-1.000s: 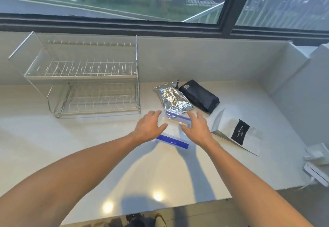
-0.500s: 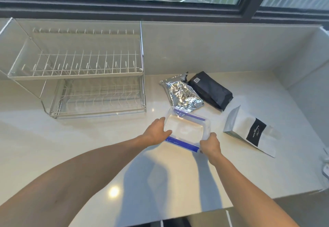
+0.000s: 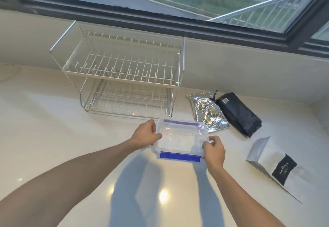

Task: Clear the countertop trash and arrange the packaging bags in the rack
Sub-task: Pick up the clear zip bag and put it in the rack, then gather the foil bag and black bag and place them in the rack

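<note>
Zip bag point(image 3: 179, 140), flat a second ago, now lifted, both hands' grip holding it.

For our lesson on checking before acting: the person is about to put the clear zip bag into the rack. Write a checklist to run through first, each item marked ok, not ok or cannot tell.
1. Clear zip bag gripped on both sides: ok, left hand and right hand each hold an edge.
2. Bag lifted off the countertop: cannot tell.
3. Upper tier of the rack free of items: ok.
4. Lower tier free: ok, as far as it shows.
5. Nothing between bag and rack: ok.
6. Foil bag, black bag and white bag already racked: not ok, all lie on the countertop.
</note>
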